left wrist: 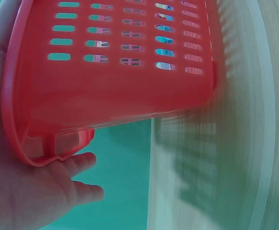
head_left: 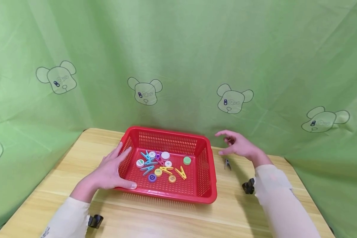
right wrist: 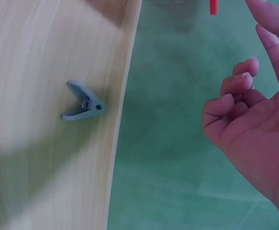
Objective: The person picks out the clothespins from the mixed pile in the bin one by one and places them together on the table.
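Observation:
A red plastic basket stands on the table with several coloured clothespins and bottle caps inside. At its left end my left hand grips the rim, the thumb along the front edge and the index finger reaching over the side. In the left wrist view, two fingertips show past the rim's corner. To the right of the basket my right hand hovers with nothing in it, thumb and index finger apart, the other fingers loosely bent. A grey clothespin lies on the wood below that hand, also seen in the right wrist view.
The basket holds blue clothespins, yellow clothespins, a green cap and a purple cap. A green curtain with bear faces hangs behind the wooden table.

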Tool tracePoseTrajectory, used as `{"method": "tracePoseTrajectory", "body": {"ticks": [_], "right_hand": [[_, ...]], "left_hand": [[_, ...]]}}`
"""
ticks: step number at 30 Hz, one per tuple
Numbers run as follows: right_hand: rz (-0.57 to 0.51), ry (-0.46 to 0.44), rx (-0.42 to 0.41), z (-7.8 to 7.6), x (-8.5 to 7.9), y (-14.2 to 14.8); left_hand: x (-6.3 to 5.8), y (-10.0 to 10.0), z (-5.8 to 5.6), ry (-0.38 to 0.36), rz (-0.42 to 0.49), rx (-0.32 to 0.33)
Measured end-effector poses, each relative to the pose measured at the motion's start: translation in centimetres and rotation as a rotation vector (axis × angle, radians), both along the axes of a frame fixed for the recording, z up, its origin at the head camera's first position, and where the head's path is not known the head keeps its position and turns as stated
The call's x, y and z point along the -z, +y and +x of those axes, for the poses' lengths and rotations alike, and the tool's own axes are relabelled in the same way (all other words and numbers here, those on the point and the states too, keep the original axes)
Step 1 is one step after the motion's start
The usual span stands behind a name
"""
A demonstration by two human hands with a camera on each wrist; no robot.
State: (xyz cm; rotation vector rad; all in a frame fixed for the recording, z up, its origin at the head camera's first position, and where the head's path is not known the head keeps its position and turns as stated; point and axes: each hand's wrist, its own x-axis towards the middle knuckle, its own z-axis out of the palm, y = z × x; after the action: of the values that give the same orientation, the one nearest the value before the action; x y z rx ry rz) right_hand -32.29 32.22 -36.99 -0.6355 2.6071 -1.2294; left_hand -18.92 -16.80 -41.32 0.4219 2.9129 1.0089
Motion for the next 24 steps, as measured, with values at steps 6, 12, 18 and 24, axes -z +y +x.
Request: {"method": "tracePoseTrajectory", "body": {"ticks": [6,12,18,24], "right_hand": [[-0.005,0.006,-0.034,0.0,-1.0,-1.3],[-0.004,0.023,-0.065,-0.4,-2.0,-2.7],[0.014,0.035,-0.1,-0.4,-2.9,-4.7],[0.026,0.054,-0.146,-0.6,-3.7,-6.6]], "left_hand": [[-0.1,0.0,0.1,0.009,0.006,0.002],[0.0,0.0,0.0,0.0,0.009,-0.001],[0.0,0.0,-0.1,-0.008,0.01,-0.002],[0.1,0.0,-0.1,-0.004,0.007,-0.002]]}}
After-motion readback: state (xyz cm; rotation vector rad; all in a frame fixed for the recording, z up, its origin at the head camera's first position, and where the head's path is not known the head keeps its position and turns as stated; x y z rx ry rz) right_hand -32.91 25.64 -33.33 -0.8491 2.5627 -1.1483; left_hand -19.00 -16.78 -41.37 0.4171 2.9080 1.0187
